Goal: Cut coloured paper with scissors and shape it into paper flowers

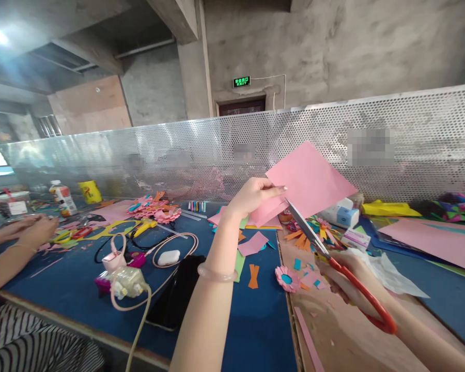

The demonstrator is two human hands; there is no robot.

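On the bench [259, 325], a phone [178, 294] lies left of a paper flower [287, 279]. Above, my left grip [256, 195] has a paper sheet [312, 178], my right grip [355, 264] scissors [314, 238]. Behind stands a partition [205, 134].

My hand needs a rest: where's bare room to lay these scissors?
The blue tabletop below the orange paper strips, right of the bracelet; bar small scraps, the brown surface between the pink paper strip and right forearm. Crowded: left of the bracelet, with smartphone, charger, earbuds case.
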